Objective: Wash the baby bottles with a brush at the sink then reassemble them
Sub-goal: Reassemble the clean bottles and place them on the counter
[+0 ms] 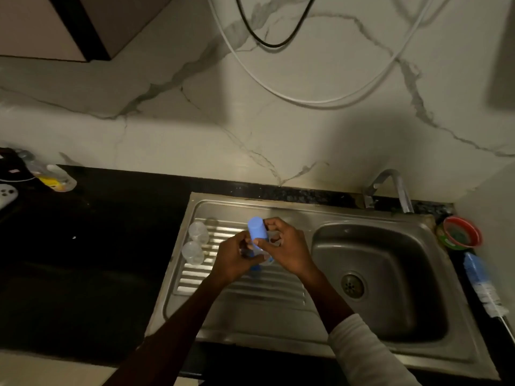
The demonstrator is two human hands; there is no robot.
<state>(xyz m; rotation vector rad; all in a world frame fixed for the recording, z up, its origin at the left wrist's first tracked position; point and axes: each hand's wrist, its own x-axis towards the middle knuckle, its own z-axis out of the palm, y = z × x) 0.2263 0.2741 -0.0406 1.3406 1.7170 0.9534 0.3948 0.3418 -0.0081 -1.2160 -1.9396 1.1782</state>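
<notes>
Over the ribbed steel drainboard both my hands hold one baby bottle. My right hand pinches its blue cap, which points up and away. My left hand grips the lower part of the bottle, mostly hidden by fingers, with a bit of blue showing beneath. Two clear bottle parts stand on the drainboard just left of my hands. A blue-handled bottle brush lies on the counter right of the sink basin.
The faucet rises behind the basin. A red-rimmed bowl sits at the back right corner. On the dark counter far left are a lying bottle with yellow and a white controller. Cables hang on the marble wall.
</notes>
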